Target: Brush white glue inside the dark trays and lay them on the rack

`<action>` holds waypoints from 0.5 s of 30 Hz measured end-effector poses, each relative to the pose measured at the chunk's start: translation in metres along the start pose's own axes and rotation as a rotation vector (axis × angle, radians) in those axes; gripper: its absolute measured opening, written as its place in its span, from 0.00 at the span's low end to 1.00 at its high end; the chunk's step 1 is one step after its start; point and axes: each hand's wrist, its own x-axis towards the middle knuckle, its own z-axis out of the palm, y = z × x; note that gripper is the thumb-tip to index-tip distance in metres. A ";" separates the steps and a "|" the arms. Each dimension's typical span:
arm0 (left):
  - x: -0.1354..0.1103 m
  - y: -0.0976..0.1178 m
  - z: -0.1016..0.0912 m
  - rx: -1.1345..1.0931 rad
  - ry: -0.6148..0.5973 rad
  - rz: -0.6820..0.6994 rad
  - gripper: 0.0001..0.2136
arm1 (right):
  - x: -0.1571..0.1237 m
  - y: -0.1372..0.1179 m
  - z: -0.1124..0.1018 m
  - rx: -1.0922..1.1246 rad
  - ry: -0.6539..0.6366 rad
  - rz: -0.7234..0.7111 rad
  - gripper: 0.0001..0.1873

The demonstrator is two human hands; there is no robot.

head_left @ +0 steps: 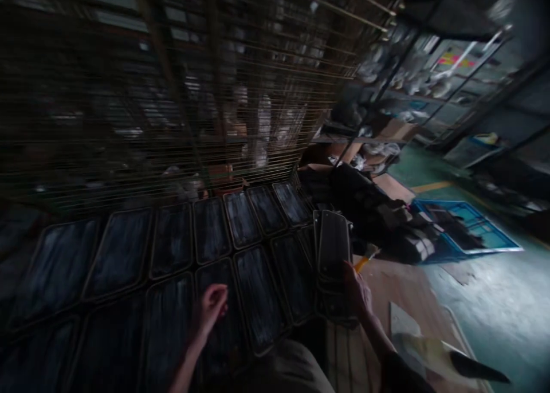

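In the head view, dim and smeared by motion, we look down on our two hands over a spread of dark, glossy rectangles. Our left hand (pixel 210 310) hangs low over the laid panels (pixel 206 232), which lie flat in close rows, edge to edge. Its fingers curl in loosely and we see nothing in them. The blur keeps us from telling whether it touches the panel beneath.

Our right hand (pixel 357 293) is clenched round the lower end of a dark panel (pixel 333 244). That panel stands nearly upright at the right edge of the laid rows, and its face catches a little light. It may be the front of a small stack, but we cannot tell.

Just beside that hand, on its far side, an orange-handled tool (pixel 365 259) pokes out. What it is stays unclear.

A wire rack (pixel 240 78) of thin horizontal bars rises behind the rows and fills the upper left. To the right, well apart from the hands, a blue crate (pixel 481 230) lies on the green floor (pixel 485 301). Cardboard boxes (pixel 397 130) sit farther back, near dark shelving.
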 end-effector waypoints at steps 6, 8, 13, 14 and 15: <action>-0.050 0.003 0.198 0.079 -0.439 0.043 0.19 | -0.014 0.047 -0.004 -0.085 -0.018 0.010 0.25; -0.049 0.013 0.232 0.159 -0.406 0.151 0.15 | -0.026 0.068 -0.025 -0.053 -0.020 0.013 0.24; -0.042 0.023 0.278 0.420 -0.259 0.320 0.15 | -0.088 0.150 -0.100 -0.059 0.017 0.175 0.22; -0.041 0.023 0.284 0.481 -0.220 0.337 0.17 | -0.106 0.169 -0.113 -0.082 0.049 0.240 0.22; -0.041 0.022 0.290 0.543 -0.193 0.350 0.18 | -0.124 0.188 -0.124 -0.097 0.091 0.315 0.23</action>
